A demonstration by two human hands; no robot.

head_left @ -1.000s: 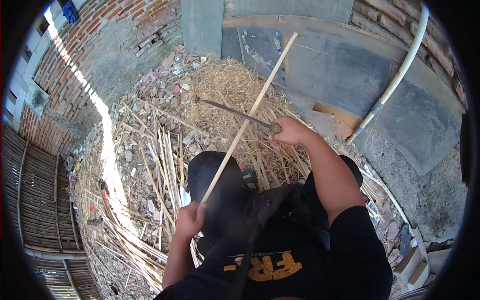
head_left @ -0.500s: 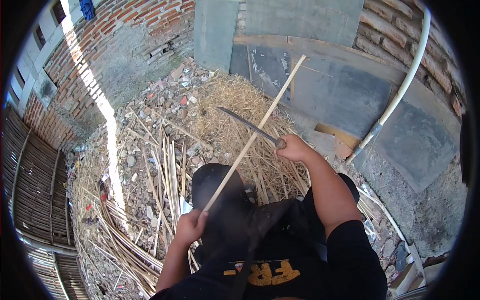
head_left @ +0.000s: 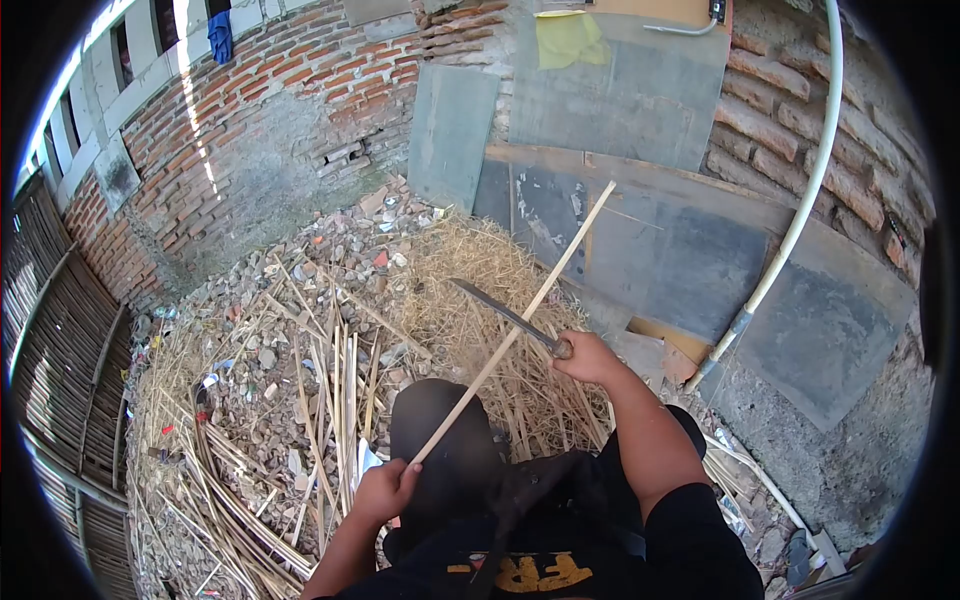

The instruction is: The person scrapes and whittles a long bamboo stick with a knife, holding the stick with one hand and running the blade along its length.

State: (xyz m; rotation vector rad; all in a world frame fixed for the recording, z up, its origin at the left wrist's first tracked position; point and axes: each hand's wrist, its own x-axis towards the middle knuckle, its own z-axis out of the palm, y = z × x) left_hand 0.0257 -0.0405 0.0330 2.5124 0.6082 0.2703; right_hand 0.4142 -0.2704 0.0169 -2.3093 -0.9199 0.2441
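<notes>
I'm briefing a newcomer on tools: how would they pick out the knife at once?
Before the grey panels lies a straw heap. Over it, the right hand holds the knife, crossing a long pale strip; it is dark, unlike the light strips on the ground.

The strip [head_left: 478,374] is pale, straight, slender and in one piece. It is held at its lower-left end and slants up and away to the upper right, its far end free and raised. The knife [head_left: 490,303] has a long, dark, slightly curved blade and a short brownish handle [head_left: 563,349], which is gripped and partly covered. Its tip points to the upper left. Blade and strip cross near the handle; whether they touch cannot be determined from this angle.
</notes>
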